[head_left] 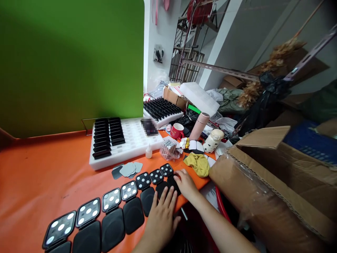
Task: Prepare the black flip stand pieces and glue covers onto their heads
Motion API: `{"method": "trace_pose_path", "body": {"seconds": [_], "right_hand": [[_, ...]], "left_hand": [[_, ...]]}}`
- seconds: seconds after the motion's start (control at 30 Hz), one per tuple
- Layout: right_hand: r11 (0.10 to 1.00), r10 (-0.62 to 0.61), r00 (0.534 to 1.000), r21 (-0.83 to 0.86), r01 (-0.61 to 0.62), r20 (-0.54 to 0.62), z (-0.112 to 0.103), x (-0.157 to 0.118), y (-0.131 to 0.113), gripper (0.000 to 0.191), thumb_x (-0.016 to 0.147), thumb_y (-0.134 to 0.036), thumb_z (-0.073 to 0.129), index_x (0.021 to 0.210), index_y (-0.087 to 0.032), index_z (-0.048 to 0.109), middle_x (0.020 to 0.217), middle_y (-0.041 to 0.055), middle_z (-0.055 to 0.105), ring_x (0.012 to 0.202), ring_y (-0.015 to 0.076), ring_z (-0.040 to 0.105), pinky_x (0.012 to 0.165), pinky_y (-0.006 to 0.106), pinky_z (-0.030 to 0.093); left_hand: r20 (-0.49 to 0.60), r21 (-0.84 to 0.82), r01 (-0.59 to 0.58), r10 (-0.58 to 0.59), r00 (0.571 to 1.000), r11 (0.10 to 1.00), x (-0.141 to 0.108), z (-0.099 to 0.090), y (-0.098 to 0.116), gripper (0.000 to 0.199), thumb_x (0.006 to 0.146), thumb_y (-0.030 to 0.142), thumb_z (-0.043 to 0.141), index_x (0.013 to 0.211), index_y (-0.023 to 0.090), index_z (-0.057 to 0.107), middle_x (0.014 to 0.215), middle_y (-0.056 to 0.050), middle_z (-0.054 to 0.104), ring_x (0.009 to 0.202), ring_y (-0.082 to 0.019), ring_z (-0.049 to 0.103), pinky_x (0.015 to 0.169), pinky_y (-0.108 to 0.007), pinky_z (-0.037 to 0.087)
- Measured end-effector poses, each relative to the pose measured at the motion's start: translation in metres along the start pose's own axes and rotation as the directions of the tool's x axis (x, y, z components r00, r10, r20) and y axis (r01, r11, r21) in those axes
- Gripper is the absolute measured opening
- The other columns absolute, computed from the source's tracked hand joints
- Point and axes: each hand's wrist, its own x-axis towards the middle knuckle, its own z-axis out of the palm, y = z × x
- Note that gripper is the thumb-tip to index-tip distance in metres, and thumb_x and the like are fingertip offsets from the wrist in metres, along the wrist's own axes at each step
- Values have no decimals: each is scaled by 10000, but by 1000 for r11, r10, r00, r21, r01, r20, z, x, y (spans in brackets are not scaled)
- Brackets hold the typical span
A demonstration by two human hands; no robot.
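Note:
A row of black compact cases lies opened out on the orange table, their lids [88, 212] dotted with round white spots. Their plain black halves [113, 225] face me. My left hand [162, 214] is palm down with fingers spread, its fingertips on the black halves near the row's right end. At the last compact case [173, 185] on the right, my right hand [185, 184] touches the edge with slightly bent, parted fingers. I see nothing held in either hand. Behind the row lie several loose grey mirror-like plates [129, 169] and a small dropper bottle [149, 151].
A white foam tray [131, 149] holds upright black cases; a second foam tray [181, 115] stands behind it. A red mug [177, 130], pink flask [199, 125], patterned jar [213, 140] and yellow cloth [198, 164] crowd the right. An open cardboard box [252, 189] adjoins the table edge.

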Motion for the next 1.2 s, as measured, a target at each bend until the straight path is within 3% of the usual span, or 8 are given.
{"method": "trace_pose_path", "body": {"seconds": [0.23, 0.47, 0.67, 1.2], "right_hand": [[1000, -18, 992, 9, 19, -122, -12, 1, -6, 263, 841, -236, 433, 1018, -185, 621, 1009, 88, 599, 967, 213, 552, 876, 325, 415], [1000, -7, 969, 21, 13, -246, -29, 66, -14, 280, 852, -224, 398, 1021, -175, 616, 1011, 77, 639, 950, 193, 572, 861, 307, 422], [1000, -11, 964, -19, 6, -266, -27, 108, -23, 338, 847, -210, 406, 1141, -142, 558, 1132, 97, 591, 999, 181, 555, 894, 277, 390], [993, 53, 975, -93, -74, -215, -27, 110, -34, 280, 835, -272, 423, 1060, -236, 586, 992, 47, 652, 912, 219, 585, 750, 287, 405]], "left_hand": [[14, 63, 5, -5, 1000, 998, 0, 0, 2, 678, 736, 155, 412, 1387, 208, 229, 1469, -42, 182, 1345, -300, 173, 1053, -608, 135], [-37, 36, -23, 24, 999, 999, -3, 8, -5, 702, 727, 125, 388, 1395, 224, 197, 1479, -15, 145, 1356, -268, 143, 1072, -571, 139], [-76, 8, -39, 40, 996, 999, -4, 19, -12, 817, 684, 145, 436, 1408, 272, 77, 1488, 19, 92, 1365, -253, 104, 1080, -560, 141], [-49, -67, -21, 17, 999, 998, -2, 16, -14, 785, 708, 172, 453, 1398, 329, 113, 1487, 43, 118, 1359, -254, 143, 1083, -561, 140]]}}
